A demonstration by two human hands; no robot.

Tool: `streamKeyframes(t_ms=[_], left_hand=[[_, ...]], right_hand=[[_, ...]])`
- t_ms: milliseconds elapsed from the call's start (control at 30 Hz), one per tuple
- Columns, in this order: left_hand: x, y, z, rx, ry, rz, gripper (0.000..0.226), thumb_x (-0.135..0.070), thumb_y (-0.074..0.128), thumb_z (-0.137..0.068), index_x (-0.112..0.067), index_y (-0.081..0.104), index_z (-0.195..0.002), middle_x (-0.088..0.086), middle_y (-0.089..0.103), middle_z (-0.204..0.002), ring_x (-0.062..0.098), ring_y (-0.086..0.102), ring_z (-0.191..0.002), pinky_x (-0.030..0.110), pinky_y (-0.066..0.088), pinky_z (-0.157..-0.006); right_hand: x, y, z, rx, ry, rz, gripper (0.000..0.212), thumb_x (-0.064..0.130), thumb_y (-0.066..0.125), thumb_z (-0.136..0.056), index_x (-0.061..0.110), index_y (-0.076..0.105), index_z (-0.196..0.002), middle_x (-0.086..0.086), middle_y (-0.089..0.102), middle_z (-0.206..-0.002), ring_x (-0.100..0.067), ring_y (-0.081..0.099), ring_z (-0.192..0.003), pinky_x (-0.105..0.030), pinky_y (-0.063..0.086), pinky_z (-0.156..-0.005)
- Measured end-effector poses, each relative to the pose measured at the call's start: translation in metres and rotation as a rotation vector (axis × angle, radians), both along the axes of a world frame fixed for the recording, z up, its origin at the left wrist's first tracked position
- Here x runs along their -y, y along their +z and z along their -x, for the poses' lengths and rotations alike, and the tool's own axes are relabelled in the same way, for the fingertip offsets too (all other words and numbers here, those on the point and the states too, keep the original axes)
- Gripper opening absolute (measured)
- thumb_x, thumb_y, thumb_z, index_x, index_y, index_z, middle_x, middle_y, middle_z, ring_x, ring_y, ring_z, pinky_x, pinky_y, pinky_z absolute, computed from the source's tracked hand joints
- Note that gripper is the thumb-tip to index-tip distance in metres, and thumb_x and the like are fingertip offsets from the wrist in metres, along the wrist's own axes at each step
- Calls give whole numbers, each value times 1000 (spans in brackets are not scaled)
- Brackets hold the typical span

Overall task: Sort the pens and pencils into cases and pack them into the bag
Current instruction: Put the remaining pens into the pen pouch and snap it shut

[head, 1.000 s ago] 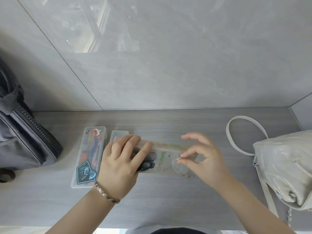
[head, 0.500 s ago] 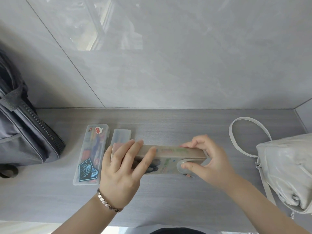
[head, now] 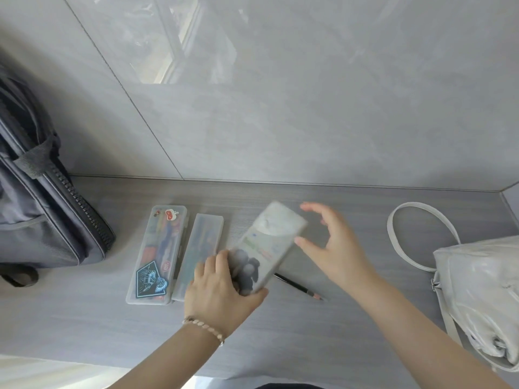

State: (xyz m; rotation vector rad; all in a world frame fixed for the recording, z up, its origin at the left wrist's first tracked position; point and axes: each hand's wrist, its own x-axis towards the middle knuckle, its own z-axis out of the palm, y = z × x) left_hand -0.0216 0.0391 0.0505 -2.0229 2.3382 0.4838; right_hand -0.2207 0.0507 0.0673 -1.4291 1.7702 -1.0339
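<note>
The head camera looks down on a grey counter (head: 280, 341) set against a grey tiled wall (head: 309, 108). The left hand (head: 222, 290), with a beaded bracelet (head: 205, 328) at the wrist, reaches in from the lower edge and grips the near end of a frosted pencil case (head: 266, 242), thumb along its right edge and fingers curled over its left side. The case lies at a slant, its far end pointing up and to the right; whether it rests flat or is lifted cannot be told. The right hand (head: 337, 248) hovers just beside the case's far end, fingers spread wide and holding nothing, thumb near the case's edge. A black pencil (head: 299, 287) lies on the counter, partly under the case. Left of it sit two more cases side by side: a clear one with stickers (head: 156, 256) and a plain frosted one (head: 200, 248). A dark backpack (head: 42, 214) stands at far left, a pale handbag (head: 477, 299) at far right.
</note>
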Motion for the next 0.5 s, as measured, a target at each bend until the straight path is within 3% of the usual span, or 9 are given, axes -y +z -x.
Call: streamKeyframes(t_ms=[67, 133, 267, 333, 433, 500], left_hand=[[6, -9, 10, -32, 205, -185, 77, -69, 61, -64, -16, 39, -116, -3, 49, -118, 19, 45, -116, 29, 42, -86], [16, -22, 16, -38, 295, -227, 78, -68, 58, -69, -9, 39, -116, 4, 45, -121, 23, 43, -118, 30, 41, -89], [24, -50, 21, 153, 294, -261, 84, -69, 49, -76, -2, 34, -125, 10, 37, -123, 26, 37, -117, 28, 42, -90], [23, -57, 24, 201, 264, -246, 83, -67, 45, -80, -1, 31, -128, 10, 36, -125, 26, 37, -117, 28, 41, -91], [24, -58, 21, 161, 228, -190, 66, -56, 40, -88, -8, 30, -133, 10, 31, -134, 28, 34, -122, 33, 34, -99], [33, -53, 8, 130, 237, -110, 53, -44, 41, -91, -13, 32, -133, 10, 26, -142, 30, 31, -127, 38, 29, -104]], right_hand=[[4, -6, 1, 34, -69, -53, 41, 7, 65, -81, 32, 49, -109, 17, 53, -114, 5, 46, -110, -8, 31, -94], [2, -15, 1, 33, -93, -118, 33, 6, 63, -83, 30, 52, -103, 15, 55, -108, -3, 50, -109, -10, 34, -87], [-10, -29, -4, 17, -32, -248, 31, 12, 60, -86, 42, 50, -89, 14, 56, -107, -10, 51, -106, -18, 40, -76], [-13, -34, -5, 10, -15, -272, 31, 14, 59, -86, 43, 51, -87, 13, 58, -109, -10, 51, -105, -15, 41, -71], [-18, -38, -4, -6, -3, -270, 27, 11, 59, -86, 37, 54, -88, 15, 59, -103, -5, 51, -104, -17, 39, -89], [-21, -41, -3, -18, 1, -286, 28, 11, 59, -86, 38, 54, -86, 16, 60, -99, -2, 52, -100, -19, 38, -91]])
